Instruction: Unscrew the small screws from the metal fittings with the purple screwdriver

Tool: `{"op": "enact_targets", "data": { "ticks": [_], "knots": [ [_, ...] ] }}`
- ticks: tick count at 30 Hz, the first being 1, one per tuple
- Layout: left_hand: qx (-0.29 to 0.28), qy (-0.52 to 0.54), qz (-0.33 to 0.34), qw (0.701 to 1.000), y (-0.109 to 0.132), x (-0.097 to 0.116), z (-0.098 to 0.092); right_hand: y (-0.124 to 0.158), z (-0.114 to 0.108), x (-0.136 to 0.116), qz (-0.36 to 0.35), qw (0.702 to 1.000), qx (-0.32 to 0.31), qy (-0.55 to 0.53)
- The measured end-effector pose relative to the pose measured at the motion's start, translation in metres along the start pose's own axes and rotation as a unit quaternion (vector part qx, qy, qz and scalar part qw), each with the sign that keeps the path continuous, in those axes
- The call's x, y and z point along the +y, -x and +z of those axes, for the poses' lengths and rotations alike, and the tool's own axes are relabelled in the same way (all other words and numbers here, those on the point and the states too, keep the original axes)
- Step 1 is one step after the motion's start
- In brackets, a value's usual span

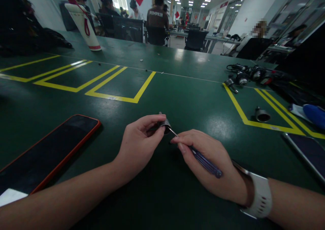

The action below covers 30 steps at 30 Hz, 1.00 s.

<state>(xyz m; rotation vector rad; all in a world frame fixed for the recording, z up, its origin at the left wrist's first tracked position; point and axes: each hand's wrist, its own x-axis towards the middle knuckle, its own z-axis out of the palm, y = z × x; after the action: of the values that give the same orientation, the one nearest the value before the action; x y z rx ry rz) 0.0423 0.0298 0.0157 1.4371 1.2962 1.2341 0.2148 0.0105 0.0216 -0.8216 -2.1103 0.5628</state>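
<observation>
My left hand (141, 145) pinches a small grey metal cup-shaped part (166, 124) between thumb and fingers, its open end turned toward my right hand. In my right hand (205, 159) is a screwdriver (207, 163) with a translucent purple handle, held like a pen. Its thin metal shaft reaches to the mouth of the metal part; whether the tip touches anything inside cannot be seen. The fingers cover much of the part. A similar dark metal cup-shaped part (262, 115) lies on the green table (193, 94) to the right, within yellow tape lines.
A phone in an orange case (58, 148) lies at left, another phone (308, 152) at right. Several dark metal parts with cables (243, 76) lie back right, near a blue object (315, 115). A tall white container (85, 26) stands back left. People sit at tables beyond.
</observation>
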Motion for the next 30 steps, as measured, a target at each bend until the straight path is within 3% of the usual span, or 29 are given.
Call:
{"op": "enact_targets", "data": {
  "ticks": [30],
  "knots": [
    [-0.001, -0.015, 0.021, 1.0, -0.0006, -0.0002, 0.0001, -0.0005, -0.0011, -0.0022, -0.006, 1.0, 0.009, -0.012]
  ]
}}
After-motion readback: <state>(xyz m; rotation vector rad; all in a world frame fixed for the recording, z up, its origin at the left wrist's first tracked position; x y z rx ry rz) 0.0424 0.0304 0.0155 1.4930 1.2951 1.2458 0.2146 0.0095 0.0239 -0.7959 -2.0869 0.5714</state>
